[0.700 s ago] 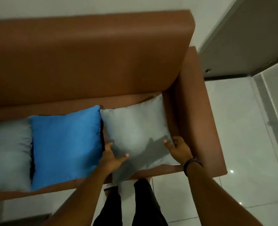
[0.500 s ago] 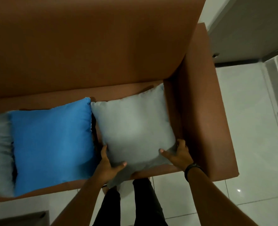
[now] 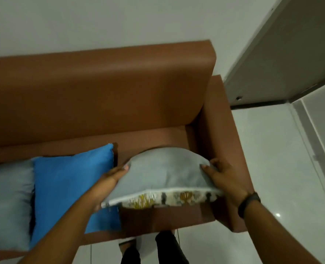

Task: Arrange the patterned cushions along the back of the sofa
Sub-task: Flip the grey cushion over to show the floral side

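Note:
A grey cushion [image 3: 163,172] is lifted off the right end of the brown sofa's seat [image 3: 154,137], its near edge raised so a yellow-and-grey patterned underside shows. My left hand [image 3: 110,180] grips its left side and my right hand [image 3: 222,178] grips its right side. A blue cushion [image 3: 70,187] lies flat on the seat to its left, and another grey cushion [image 3: 7,204] lies flat further left. The sofa's backrest [image 3: 100,92] rises behind them with nothing leaning on it.
The sofa's right armrest [image 3: 226,141] sits close beside my right hand. White wall is behind the sofa, a door [image 3: 291,60] at the right, and glossy white floor tiles [image 3: 272,149] beyond the armrest. My legs stand at the sofa's front edge.
The right grey cushion lay flat on the seat; both hands have lifted and tilted it, showing its patterned side. The camera has tilted upward.

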`<state>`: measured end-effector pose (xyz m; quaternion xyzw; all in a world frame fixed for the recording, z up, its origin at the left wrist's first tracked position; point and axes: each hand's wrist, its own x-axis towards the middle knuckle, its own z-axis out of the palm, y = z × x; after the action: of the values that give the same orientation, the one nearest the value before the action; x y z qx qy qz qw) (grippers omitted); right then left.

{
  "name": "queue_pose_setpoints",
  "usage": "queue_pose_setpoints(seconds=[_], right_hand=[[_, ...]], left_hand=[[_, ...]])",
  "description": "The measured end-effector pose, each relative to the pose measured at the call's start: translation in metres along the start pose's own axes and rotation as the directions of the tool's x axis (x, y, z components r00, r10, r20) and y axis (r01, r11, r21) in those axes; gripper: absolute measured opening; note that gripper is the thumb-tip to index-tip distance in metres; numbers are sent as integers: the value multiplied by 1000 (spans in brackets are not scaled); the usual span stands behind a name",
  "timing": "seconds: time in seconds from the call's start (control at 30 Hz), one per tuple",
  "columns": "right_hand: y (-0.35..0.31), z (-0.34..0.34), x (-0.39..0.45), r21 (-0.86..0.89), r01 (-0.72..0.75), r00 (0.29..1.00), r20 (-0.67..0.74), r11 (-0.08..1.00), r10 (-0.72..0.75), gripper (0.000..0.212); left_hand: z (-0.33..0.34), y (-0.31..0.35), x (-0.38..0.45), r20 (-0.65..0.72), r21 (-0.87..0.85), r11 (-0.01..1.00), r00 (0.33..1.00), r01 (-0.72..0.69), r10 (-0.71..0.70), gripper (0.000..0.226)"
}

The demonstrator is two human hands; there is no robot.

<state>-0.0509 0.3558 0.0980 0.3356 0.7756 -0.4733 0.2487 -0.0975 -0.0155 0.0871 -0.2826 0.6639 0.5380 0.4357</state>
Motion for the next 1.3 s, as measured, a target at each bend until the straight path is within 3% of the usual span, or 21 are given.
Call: queue_pose_setpoints(seconds=[0.2, 0.33, 0.43, 0.5, 0.53, 0.57, 0.63, 0.7, 0.77, 0.83, 0.87, 0.93, 0.97, 1.0, 1.03, 1.1, 1.13, 1.17, 1.23, 1.27, 1.3], right_hand=[[-121, -29, 88, 391, -37, 999, -1, 919, 40, 18], [-161, -22, 139, 466, 87, 996, -40, 881, -77, 33], [-168, -8, 157, 480, 166, 986, -53, 862, -160, 47], [-154, 4, 152, 416, 306, 951, -179, 856, -253, 55], [-140, 12, 144, 272, 433, 888, -292, 859, -355, 59], [-121, 23, 135, 36, 540, 785, -382, 841, -487, 63], [-90, 52, 113, -461, 581, 616, -290, 671, -733, 75], [-70, 84, 106, -680, 609, 590, 46, 408, -806, 91], [-53, 102, 119, -778, 571, 638, 220, 262, -738, 98], [-44, 88, 140, -826, 473, 706, 146, 308, -693, 94], [-40, 74, 149, -814, 397, 753, 26, 423, -658, 94], [-29, 46, 160, -681, 210, 826, -261, 701, -500, 107], [-26, 39, 158, -616, 176, 828, -330, 768, -454, 112], [-24, 42, 152, -620, 230, 796, -324, 750, -512, 113], [-24, 50, 146, -661, 341, 743, -246, 668, -623, 111], [-31, 80, 132, -731, 542, 633, 32, 413, -774, 107], [-40, 99, 127, -725, 558, 634, 59, 404, -771, 105], [-45, 110, 126, -688, 527, 671, -24, 499, -741, 105], [-53, 146, 119, -271, 338, 814, -397, 901, -424, 107], [-51, 159, 112, -16, 224, 851, -484, 975, -203, 107], [-51, 180, 97, 106, 159, 875, -475, 982, -90, 102]], left_hand=[[-23, 110, 36, -36, -191, 979, 997, -76, 71, 81], [-18, 163, 70, -141, -227, 959, 980, -167, 138, 97], [-3, 169, 87, -231, -280, 921, 950, -272, 210, 94], [15, 149, 90, -358, -114, 921, 880, -372, 311, 90], [24, 132, 90, -436, 120, 895, 787, -430, 437, 92], [34, 113, 88, -447, 407, 789, 654, -460, 611, 95], [61, 83, 83, -153, 845, 336, 413, -417, 898, 92], [82, 66, 94, 256, 930, -105, 415, -352, 873, 96], [85, 60, 115, 347, 933, -233, 516, -274, 783, 104], [65, 61, 129, 232, 973, -170, 629, -158, 741, 111], [50, 60, 135, 131, 991, -103, 668, -80, 732, 113], [21, 62, 133, -112, 992, 115, 705, 45, 700, 113], [12, 63, 128, -206, 971, 232, 704, 60, 680, 112], [11, 63, 123, -217, 961, 275, 691, 27, 690, 109], [16, 63, 118, -119, 974, 218, 667, -67, 735, 105], [32, 59, 111, 260, 937, -56, 583, -345, 770, 95], [36, 56, 108, 344, 894, -67, 584, -443, 735, 93], [45, 53, 108, 323, 878, 40, 651, -477, 687, 95], [23, 40, 105, 3, 737, 561, 831, -377, 556, 104], [6, 31, 102, -114, 591, 739, 873, -324, 474, 104], [-19, 17, 96, -170, 505, 797, 868, -330, 467, 100]])
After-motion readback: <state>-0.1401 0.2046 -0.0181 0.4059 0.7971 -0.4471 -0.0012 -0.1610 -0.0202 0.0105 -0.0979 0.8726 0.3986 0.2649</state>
